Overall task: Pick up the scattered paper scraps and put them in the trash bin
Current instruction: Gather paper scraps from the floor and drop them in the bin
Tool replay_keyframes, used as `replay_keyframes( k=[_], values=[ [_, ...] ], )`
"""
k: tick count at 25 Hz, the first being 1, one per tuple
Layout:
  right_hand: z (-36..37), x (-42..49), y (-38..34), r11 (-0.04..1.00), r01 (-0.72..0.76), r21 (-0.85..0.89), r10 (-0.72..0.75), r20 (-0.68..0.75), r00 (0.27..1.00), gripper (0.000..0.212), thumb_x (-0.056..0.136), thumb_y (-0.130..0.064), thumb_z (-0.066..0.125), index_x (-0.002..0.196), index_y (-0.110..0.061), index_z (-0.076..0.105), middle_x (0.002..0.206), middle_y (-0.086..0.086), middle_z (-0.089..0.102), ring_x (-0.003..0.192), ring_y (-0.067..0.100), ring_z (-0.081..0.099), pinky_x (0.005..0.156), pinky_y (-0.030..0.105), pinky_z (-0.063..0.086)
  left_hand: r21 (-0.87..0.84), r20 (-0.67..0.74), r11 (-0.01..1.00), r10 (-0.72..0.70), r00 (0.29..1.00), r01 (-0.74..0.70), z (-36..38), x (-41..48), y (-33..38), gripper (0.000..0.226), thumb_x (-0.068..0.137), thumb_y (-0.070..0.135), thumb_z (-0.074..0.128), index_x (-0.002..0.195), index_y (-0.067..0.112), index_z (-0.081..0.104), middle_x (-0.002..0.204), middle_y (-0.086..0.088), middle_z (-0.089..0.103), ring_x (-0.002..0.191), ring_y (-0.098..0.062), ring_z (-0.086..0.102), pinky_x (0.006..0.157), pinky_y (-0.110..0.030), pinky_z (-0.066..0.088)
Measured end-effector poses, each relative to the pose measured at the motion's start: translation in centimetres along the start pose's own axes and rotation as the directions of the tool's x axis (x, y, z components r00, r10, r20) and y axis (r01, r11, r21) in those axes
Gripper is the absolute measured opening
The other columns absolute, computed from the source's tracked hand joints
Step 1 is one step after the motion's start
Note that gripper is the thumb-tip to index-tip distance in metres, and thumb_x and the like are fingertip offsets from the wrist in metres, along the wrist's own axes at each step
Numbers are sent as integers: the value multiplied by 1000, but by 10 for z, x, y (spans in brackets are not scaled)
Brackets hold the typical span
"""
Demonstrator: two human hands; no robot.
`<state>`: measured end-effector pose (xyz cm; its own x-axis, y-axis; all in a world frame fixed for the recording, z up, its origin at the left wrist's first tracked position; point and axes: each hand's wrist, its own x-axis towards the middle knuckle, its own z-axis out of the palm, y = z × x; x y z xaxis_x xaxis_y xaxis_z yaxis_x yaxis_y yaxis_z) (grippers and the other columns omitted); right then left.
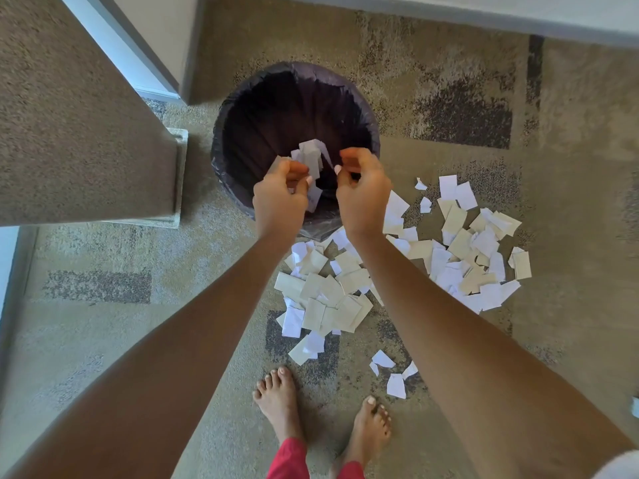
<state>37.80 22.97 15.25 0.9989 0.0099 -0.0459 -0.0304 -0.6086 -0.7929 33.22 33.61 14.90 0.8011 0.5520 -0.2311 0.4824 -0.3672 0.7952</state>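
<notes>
Beneath both grips stands the trash bin [221,133], ready for paper scraps [313,157] clamped in the left hand [280,193]; whether the curled right hand [363,190] holds any I cannot tell.

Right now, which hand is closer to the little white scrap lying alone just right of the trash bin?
The right hand. It hovers over the right side of the trash bin, just left of the scrap; the left hand is farther left, over its middle.
</notes>
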Motion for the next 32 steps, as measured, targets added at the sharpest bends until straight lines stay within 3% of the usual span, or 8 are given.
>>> replay_keyframes(
  k=[3,8,12,15,21,24,28,32],
  values=[
    [-16,-14,19,994,77,82,-69,-93,993,19,87,0,58,105,-5,62,100,12,60,92,17,58,74,29,55,22,33,974,224,974,-224,4,-26,1,12,92,22,62,100,15,68,92,8,71,78,-8,66,68,-36,58],
    [-40,-56,79,998,8,55,-3,-97,995,21,88,2,54,106,-5,62,104,12,57,96,18,57,75,34,57,80,144,879,456,878,-470,25,-86,-29,11,93,21,62,97,14,69,90,6,69,78,-12,65,61,-36,55],
    [-38,-92,137,980,107,-165,-87,127,988,23,88,-1,58,110,-7,60,109,14,59,100,29,58,76,36,58,180,293,883,374,880,-434,44,-116,-88,11,87,18,69,98,15,67,88,3,69,80,-19,67,60,-38,57],
    [-25,-116,176,933,209,-293,-94,362,927,27,87,-5,61,113,-9,58,116,13,58,109,32,55,74,38,56,390,465,823,210,860,-412,55,-122,-137,27,82,21,75,107,15,66,98,-3,68,91,-28,65,71,-40,56],
    [12,-140,233,745,481,-463,49,757,652,64,79,-13,71,136,-11,42,142,10,39,133,32,33,95,47,46,627,625,598,-2,781,-500,82,-119,-201,78,80,39,75,143,11,38,143,-9,43,131,-31,41,103,-45,37],
    [30,-146,251,602,637,-481,72,828,556,84,74,-16,73,145,-11,28,150,10,29,137,32,27,101,47,39,653,627,535,16,779,-537,100,-120,-221,98,73,43,79,148,9,27,151,-10,31,138,-30,32,108,-46,32],
    [46,-151,265,505,698,-507,94,837,540,98,75,-14,71,151,-10,10,159,10,13,147,29,11,113,52,27,664,682,437,-23,731,-606,122,-123,-239,117,70,47,81,153,8,8,160,-11,13,147,-29,16,117,-47,22],
    [49,-154,271,442,724,-530,114,834,540,104,73,-18,70,152,-10,3,160,13,8,148,29,7,113,58,20,695,681,346,-33,732,-631,132,-132,-252,126,65,48,83,153,6,4,157,-11,19,146,-28,20,116,-50,22]
  ],
)
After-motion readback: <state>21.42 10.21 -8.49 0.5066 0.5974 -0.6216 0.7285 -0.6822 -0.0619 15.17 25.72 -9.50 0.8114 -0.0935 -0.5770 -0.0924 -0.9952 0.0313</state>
